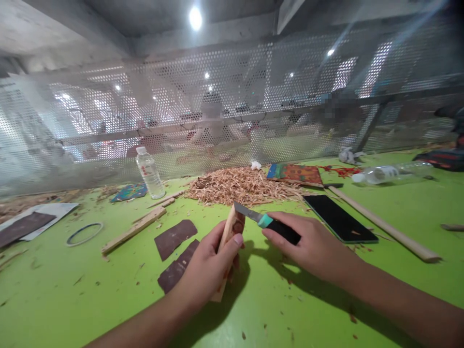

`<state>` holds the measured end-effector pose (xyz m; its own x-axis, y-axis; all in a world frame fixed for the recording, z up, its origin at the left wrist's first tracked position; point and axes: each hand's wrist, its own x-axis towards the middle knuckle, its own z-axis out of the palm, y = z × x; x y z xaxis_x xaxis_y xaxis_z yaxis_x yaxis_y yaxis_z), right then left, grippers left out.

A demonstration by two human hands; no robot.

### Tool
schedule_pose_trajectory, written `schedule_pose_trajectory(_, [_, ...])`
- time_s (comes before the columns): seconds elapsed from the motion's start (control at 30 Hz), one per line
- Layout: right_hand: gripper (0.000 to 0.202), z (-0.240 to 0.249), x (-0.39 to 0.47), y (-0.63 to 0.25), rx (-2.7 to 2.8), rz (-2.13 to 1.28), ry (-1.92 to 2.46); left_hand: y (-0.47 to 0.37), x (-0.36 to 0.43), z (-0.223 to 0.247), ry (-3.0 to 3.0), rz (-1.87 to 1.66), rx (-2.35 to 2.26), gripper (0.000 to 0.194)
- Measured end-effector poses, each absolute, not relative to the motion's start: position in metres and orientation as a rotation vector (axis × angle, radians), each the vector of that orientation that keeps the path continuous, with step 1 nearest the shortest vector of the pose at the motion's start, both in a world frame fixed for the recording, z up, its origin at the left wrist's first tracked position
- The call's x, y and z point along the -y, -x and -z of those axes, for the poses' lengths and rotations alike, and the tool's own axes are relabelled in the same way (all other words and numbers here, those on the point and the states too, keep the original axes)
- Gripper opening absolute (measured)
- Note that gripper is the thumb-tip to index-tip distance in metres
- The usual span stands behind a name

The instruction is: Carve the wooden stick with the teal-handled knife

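Note:
My left hand (213, 256) is wrapped round a narrow piece of wood (228, 229), which is held up at a slant over the green table (119, 299). Reddish marks show on the wood's right face. My right hand (306, 239) grips a utility knife (284, 230) with a black and teal handle. The knife's blade points left, and its tip is at the top end of the wood. Two pieces of brown sandpaper (176, 238) lie to the left of my left hand.
Behind my hands is a heap of wood shavings (235, 186). A bottle (149, 174), wood strips (134, 229) and a ring (84, 234) are left. A phone (339, 217), wooden-handled tool (384, 222), painted board (295, 175) and lying bottle (393, 173) are right. Mesh stands behind.

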<state>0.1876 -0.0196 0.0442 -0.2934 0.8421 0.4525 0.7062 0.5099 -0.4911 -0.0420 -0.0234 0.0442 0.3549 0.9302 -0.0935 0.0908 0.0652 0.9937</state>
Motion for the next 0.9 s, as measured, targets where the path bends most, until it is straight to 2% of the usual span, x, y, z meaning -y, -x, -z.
schedule_pose_trajectory(0.37, [0.035,-0.041,0.02,-0.188,2.163,-0.297,1.198,0.043,0.028,-0.046,-1.245,-0.827,-1.017,0.042])
schedule_pose_trajectory(0.67, [0.034,-0.036,0.021,-0.185,2.149,-0.288,1.144,0.041,0.027,-0.041,-1.238,-0.788,-0.975,0.057])
schedule_pose_trajectory(0.8, [0.034,-0.036,0.023,-0.184,2.307,-0.38,1.05,0.04,0.03,-0.035,-1.272,-0.645,-0.951,0.061])
schedule_pose_trajectory(0.9, [0.033,-0.035,0.027,-0.183,2.43,-0.46,0.958,0.039,0.032,-0.032,-1.248,-0.662,-0.939,0.063])
